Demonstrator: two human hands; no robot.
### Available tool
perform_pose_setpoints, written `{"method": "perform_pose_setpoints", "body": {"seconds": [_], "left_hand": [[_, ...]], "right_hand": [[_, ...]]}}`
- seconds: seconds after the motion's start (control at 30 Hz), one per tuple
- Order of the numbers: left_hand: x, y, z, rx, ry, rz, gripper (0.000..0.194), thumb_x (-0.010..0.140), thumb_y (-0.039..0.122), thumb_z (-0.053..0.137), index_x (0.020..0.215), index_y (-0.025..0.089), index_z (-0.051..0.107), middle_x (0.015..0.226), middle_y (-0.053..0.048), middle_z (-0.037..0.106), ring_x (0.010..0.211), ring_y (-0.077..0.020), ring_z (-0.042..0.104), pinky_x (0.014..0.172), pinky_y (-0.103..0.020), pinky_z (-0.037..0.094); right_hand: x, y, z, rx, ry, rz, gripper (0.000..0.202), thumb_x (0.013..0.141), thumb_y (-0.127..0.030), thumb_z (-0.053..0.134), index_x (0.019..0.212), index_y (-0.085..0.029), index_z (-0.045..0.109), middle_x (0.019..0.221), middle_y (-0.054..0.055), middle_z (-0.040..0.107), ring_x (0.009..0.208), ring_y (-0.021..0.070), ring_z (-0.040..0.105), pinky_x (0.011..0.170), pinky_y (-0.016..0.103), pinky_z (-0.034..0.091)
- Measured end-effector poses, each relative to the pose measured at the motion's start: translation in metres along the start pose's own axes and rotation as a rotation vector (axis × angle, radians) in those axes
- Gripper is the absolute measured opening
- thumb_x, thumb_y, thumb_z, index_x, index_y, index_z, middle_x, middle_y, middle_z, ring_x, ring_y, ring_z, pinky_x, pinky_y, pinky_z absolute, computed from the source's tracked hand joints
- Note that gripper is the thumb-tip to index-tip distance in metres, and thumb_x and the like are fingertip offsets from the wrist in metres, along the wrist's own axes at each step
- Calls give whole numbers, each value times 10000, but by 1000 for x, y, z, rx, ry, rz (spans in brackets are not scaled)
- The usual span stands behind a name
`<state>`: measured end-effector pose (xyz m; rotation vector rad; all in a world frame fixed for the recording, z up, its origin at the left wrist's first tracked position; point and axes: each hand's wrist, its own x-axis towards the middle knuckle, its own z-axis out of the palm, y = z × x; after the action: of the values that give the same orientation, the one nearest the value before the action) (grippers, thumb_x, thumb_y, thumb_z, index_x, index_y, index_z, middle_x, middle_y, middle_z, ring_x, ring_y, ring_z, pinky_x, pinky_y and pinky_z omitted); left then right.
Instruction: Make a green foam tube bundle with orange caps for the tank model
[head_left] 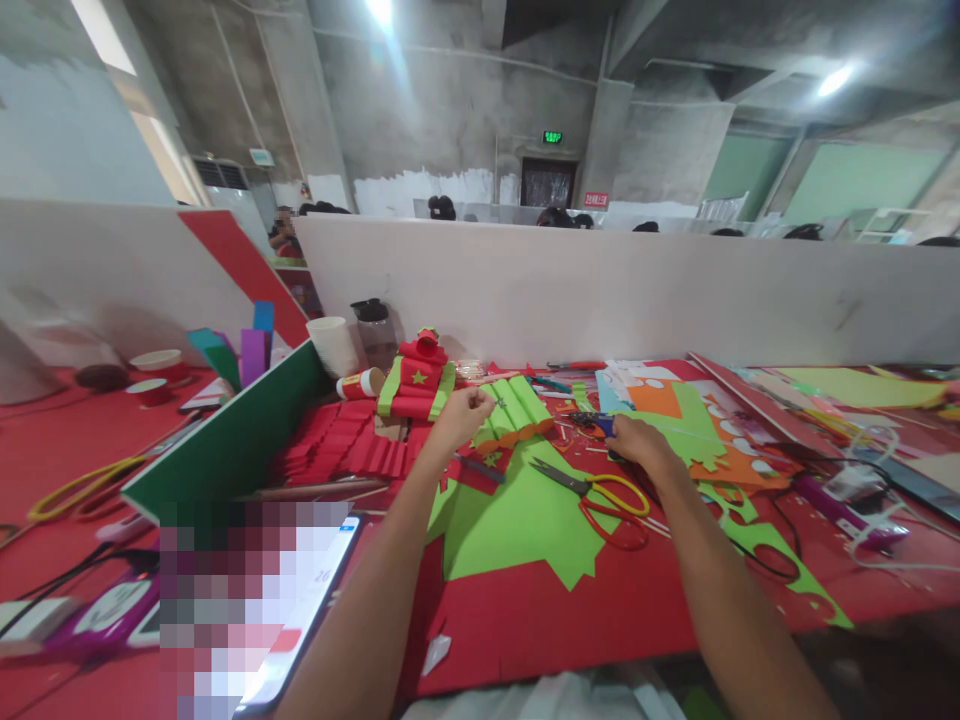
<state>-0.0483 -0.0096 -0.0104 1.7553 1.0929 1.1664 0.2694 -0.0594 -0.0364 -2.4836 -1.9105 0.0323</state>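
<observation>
"Green pleated paper (517, 410), with a scalloped orange edge, lies just beside your left hand (469, 405), above the big green sheet (495, 530). How should you steady it?"

"Lightly, at the rim. Your left fingers are drawn together by its far left corner; whether they pinch any paper, you cannot tell from here. Pressing down on the ridges would likely flatten the folds."

"And your right hand (637, 440)?"

"Its fingers are closed around the blue-handled tool (602, 425), the tip pointing left, toward the pleats. Bring it in low and slowly, so the tip meets only the spot you want."

"Anything in your way?"

"The scissors (566, 481) lie on the green sheet, blades spread a little, nearer you than the tool. Slide them right, or your wrist may catch the yellow and red handles."

"What about the red figure with the star (420, 378)?"

"It stands left of your left hand, on the far side of the counter (555, 630). Mind your elbow, as loose pleats probably topple easily."
</observation>
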Motion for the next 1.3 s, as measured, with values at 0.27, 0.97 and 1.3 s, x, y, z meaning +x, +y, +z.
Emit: {"method": "perform_pose_setpoints", "body": {"seconds": [0.27, 0.97, 1.3], "left_hand": [[3, -6, -3, -8, -5, -8, 184, 701, 339, 608, 671, 160, 579, 599, 21, 536, 554, -105, 475, 536, -225, 375], [1, 2, -6, -95, 84, 30, 202, 764, 347, 597, 687, 167, 545, 578, 41, 481, 539, -94, 461, 533, -217, 378], [-1, 11, -11, -167, 232, 58, 196, 796, 353, 600, 732, 169, 573, 569, 40, 526, 506, -87, 454, 505, -206, 359]], "right_hand": [[10, -48, -40, 197, 148, -205, 319, 896, -509, 500, 999, -214, 565, 868, 81, 696, 800, 238, 631, 625, 276, 361], [69, -113, -16, 752, -15, -201, 485, 727, -392, 681, 1108, -192, 457, 960, 67, 658, 770, 203, 616, 684, 298, 466], [59, -85, -26, 1318, 264, -114, 467, 763, -378, 668, 1168, -260, 467, 1022, 38, 708, 821, 197, 687, 690, 334, 581]]}}
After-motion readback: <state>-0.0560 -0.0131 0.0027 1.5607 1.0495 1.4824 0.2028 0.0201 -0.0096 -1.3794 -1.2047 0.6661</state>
